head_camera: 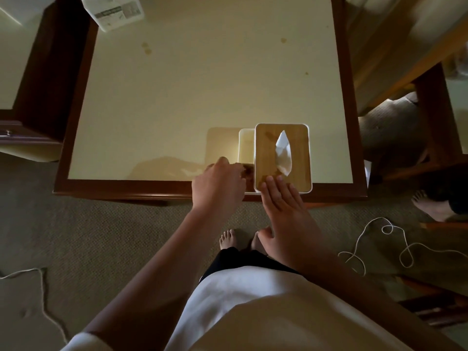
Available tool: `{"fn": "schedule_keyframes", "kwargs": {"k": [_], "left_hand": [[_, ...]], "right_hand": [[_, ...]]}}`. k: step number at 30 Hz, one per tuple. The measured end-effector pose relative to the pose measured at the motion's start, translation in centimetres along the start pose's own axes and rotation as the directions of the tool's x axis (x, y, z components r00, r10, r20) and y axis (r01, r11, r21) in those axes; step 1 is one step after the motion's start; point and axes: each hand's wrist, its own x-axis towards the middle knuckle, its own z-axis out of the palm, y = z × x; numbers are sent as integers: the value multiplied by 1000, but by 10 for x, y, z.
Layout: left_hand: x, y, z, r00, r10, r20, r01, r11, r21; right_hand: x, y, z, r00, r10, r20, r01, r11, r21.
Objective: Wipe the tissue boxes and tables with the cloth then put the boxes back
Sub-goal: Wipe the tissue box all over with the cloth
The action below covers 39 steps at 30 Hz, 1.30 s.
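**While the right hand (283, 206) lies on the tissue box (268, 148), the left hand (217, 183) is at its side**

As I watch through the head camera, the tissue box stands at the near edge of the table (202, 97), toward its right end. Its wooden lid faces up and a white tissue (283, 153) pokes from the slot. The right hand lies flat on the lid's near end, fingers straight and close together, thumb spread off to the side. The left hand is against the box's left side, fingers curled round a dark cloth (247, 171) (I see only a small bit of it past the knuckles). A few brown spots (147, 48) mark the tabletop farther back. On the carpet (76, 224), a white cord (374, 244) lies in loops off to the right
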Motion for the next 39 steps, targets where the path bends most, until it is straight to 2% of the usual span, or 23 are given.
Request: {"fn": "schedule_keyframes", "kwargs": {"k": [4, 8, 12, 18, 22, 25, 28, 32, 39], "left_hand": [[14, 7, 6, 960, -73, 269, 55, 996, 75], [27, 13, -2, 863, -95, 496, 38, 991, 125], [37, 17, -12, 722, -86, 687, 14, 994, 110], [47, 26, -10, 698, -143, 702, 28, 985, 172], [45, 26, -13, 689, -112, 716, 28, 991, 129], [43, 26, -19, 727, -58, 684, 19, 998, 64], [40, 26, -26, 759, -65, 647, -42, 988, 148], [34, 27, -22, 801, -129, 584, 3, 977, 212], [44, 25, -24, 610, -157, 777, 103, 988, 119]], "right_hand": [[1, -1, -2, 1000, 3, 9, -3, 1000, -21], [1, -1, -3, 1000, 7, 18, -6, 1000, -23], [1, -1, -3, 999, 8, 40, -7, 1000, -23], [1, -7, -4, 999, 20, 43, -17, 996, -85], [0, -12, -6, 997, 38, 62, -30, 991, -129], [0, -13, -6, 996, 46, 71, -36, 990, -137], [-1, -11, -5, 997, 39, 63, -30, 991, -132], [0, -9, -4, 998, 33, 58, -27, 994, -101], [0, -8, -4, 996, 32, 87, -24, 996, -89]]}}
